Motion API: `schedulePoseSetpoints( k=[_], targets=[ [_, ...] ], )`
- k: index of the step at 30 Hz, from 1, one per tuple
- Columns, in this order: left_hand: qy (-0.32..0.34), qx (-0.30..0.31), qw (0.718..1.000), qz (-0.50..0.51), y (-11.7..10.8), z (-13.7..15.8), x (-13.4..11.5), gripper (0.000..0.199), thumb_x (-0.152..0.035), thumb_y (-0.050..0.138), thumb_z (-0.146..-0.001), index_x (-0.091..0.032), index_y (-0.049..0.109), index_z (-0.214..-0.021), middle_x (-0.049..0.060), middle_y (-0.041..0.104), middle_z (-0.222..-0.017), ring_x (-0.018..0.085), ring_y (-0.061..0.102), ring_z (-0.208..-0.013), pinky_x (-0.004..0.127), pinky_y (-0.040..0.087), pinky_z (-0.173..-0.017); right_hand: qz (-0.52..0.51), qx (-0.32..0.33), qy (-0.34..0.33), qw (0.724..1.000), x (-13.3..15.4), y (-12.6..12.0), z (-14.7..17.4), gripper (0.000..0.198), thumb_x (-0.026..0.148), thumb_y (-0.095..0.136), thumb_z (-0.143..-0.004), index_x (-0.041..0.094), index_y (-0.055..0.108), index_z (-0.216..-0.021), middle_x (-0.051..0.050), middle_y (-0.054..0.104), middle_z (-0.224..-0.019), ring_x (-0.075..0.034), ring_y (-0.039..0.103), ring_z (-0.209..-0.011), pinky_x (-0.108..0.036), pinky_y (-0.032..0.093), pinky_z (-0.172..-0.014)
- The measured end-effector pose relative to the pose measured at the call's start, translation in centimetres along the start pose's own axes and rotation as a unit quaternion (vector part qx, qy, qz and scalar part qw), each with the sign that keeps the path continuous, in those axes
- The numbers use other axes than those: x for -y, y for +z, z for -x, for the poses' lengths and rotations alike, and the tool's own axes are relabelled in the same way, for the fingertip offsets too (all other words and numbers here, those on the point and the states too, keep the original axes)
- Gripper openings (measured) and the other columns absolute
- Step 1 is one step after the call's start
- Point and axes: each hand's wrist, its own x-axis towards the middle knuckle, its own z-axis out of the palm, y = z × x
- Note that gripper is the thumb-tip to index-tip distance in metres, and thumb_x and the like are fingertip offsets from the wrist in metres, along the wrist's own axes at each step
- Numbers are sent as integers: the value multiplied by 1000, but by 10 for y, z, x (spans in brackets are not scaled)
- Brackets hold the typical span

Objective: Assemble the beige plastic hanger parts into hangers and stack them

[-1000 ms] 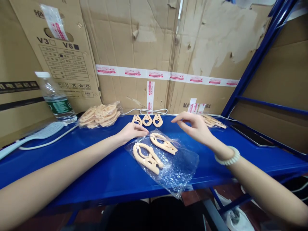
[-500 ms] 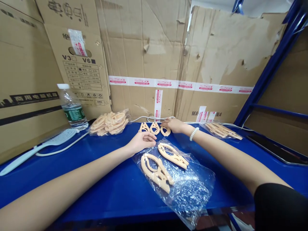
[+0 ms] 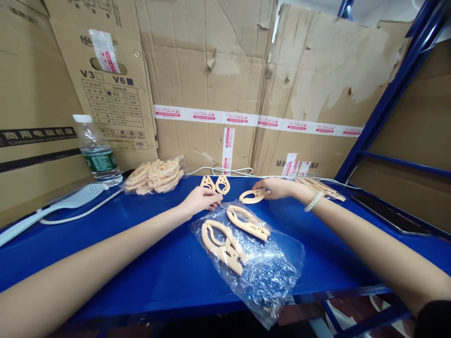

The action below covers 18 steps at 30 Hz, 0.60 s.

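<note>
My right hand [image 3: 276, 188] grips the narrow end of a beige folding hanger [image 3: 252, 195], held low over the blue table. My left hand [image 3: 200, 201] is at the upper left edge of a clear plastic bag [image 3: 271, 277], its fingers curled together; whether it pinches the bag's edge is hidden. Two folded hangers lie in the bag, a left one [image 3: 223, 253] and a right one [image 3: 248, 223]. Behind my left hand, two more folded hangers lie side by side, one partly covered [image 3: 207, 182] and one in fuller view [image 3: 222, 184].
Bagged hangers [image 3: 155, 176] lie at the left, near a water bottle [image 3: 100, 155] and a pale hairbrush [image 3: 66, 202]. Another bagged bundle [image 3: 326, 190] and a dark phone-like slab [image 3: 389, 213] are at the right. Cardboard [image 3: 207, 84] stands behind the blue table [image 3: 155, 267].
My right hand has picked up the rightmost hanger of the back row and moved it right and nearer. My left hand stays by the bag, its fingers more closed. The view has shifted slightly.
</note>
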Motion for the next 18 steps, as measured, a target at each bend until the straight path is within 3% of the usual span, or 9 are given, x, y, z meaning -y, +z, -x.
schedulePoseSetpoints(
  k=[7,12,15,18],
  targets=[
    [11,21,997,-72,1,4,-8,13,-24,75,-66,-13,77,-72,6,72,-67,14,60,-59,23,48,-53,-43,-34,-31,998,2,2,41,51,6,62,-71,15,66,-122,-11,71,-113,-24,67,-99,-32,51,-86],
    [23,30,995,-93,0,5,-6,12,-21,74,-64,-15,78,-73,4,72,-64,16,62,-62,24,49,-56,-64,-95,-53,992,5,1,79,27,22,60,-86,18,72,-110,-10,68,-108,-21,66,-94,-34,52,-84],
    [30,37,994,-95,-1,4,-5,11,-21,75,-64,-17,78,-74,4,73,-67,17,64,-64,26,51,-61,-72,-209,-45,974,12,2,104,23,32,59,-91,19,74,-102,-10,67,-103,-22,66,-91,-36,53,-81],
    [38,47,993,-98,-2,6,-6,11,-21,75,-64,-17,78,-74,4,73,-66,18,65,-65,27,52,-64,-70,-359,-33,930,26,3,129,19,36,62,-90,23,75,-93,-7,68,-96,-22,66,-89,-37,54,-81]
  ],
)
